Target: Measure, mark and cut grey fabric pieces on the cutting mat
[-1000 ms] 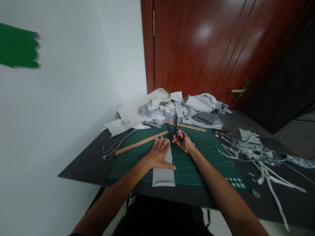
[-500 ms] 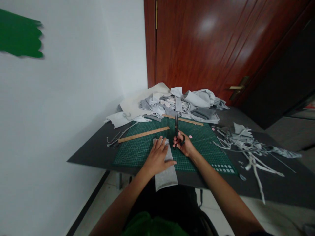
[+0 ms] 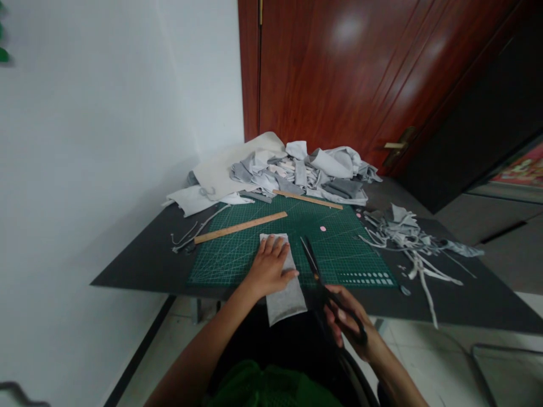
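On the near side of the mat (image 3: pixel 246 257), a grey cloth (image 3: pixel 286 302) is being held down by the left hand (image 3: pixel 270 271). Its fingers (image 3: pixel 278 247) are being kept nearly straight and slightly spread, laid flat on the cloth's far part, while the thumb (image 3: pixel 290 275) is being stretched sideways to the cloth's right edge. Nothing is being pinched by this hand. The cloth's near end is being left hanging past the mat's near edge and over the edge of the tabletop (image 3: pixel 139 257).

Just beyond the mat's near edge, to the right of the cloth, black scissors (image 3: pixel 316 276) are being gripped at the handles by the right hand (image 3: pixel 348 319), its fingers being curled around them; how they are being fitted through the loops cannot be told. The blades are being held slightly parted, pointed away over the mat, apart from the cloth.

A ruler (image 3: pixel 241 227) is being supported by the mat's left part, a fabric pile (image 3: pixel 263 172) is being carried behind the mat, and scraps (image 3: pixel 394 226) are being borne to its right.
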A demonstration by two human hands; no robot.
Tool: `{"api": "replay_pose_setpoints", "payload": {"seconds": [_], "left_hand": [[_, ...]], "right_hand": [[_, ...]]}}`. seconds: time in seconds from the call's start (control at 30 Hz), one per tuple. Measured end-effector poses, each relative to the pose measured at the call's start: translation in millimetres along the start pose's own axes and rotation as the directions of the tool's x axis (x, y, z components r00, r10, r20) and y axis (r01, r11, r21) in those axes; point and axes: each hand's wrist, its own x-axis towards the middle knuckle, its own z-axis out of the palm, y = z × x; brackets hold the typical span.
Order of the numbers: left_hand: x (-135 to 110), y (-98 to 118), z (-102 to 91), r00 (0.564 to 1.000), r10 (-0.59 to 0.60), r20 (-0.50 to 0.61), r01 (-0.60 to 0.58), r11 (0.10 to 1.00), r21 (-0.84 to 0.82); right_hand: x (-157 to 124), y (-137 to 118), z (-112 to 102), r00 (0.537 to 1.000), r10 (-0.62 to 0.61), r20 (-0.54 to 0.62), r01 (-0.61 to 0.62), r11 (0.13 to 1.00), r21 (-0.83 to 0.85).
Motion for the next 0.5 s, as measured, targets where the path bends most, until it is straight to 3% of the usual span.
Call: {"api": "replay_pose_setpoints", "payload": {"seconds": [0.13,0.27,0.5], "left_hand": [[1.3,-3.0,-2.8,0.994,0.017,0.105,-0.017,1.0,0.003],[-3.3,-4.6,-8.0,0.982,0.046,0.185,-0.045,0.999,-0.011],[-10.0,-5.6,-5.5,0.985,0.06,0.16,-0.055,0.998,-0.041]], "right_hand": [[-47.4,13.9,1.2,0.996,0.09,-0.009,-0.091,0.992,-0.092],[-73.9,18.2,5.7,0.983,0.182,-0.025,-0.183,0.961,-0.206],[-95.4,22.6,15.1,0.957,0.28,-0.072,-0.289,0.925,-0.246]]}}
